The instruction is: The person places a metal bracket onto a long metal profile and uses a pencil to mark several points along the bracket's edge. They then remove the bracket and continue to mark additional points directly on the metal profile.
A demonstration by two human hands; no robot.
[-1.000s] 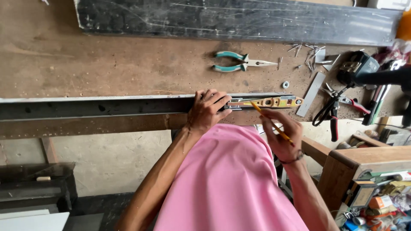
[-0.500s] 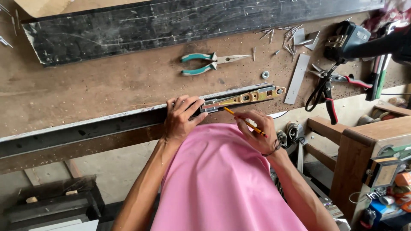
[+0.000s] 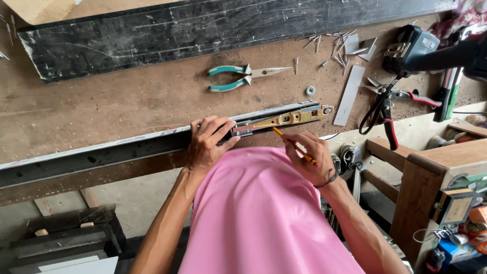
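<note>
At the workbench's (image 3: pixel 101 111) near edge, a dark metal rail (image 3: pixel 127 149) is pressed flat by the left hand (image 3: pixel 207 144), fingers spread narrowly. Right of the rail's bracket end (image 3: pixel 284 119), a yellow pencil (image 3: pixel 293 145) is pinched by the right hand (image 3: pixel 309 157). Beyond the rail, teal-handled pliers (image 3: pixel 238 77) are seen.

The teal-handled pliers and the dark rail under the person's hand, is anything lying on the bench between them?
In the head view, only bare, dusty benchtop separates the teal-handled pliers from the dark rail that the left hand presses down.
</note>
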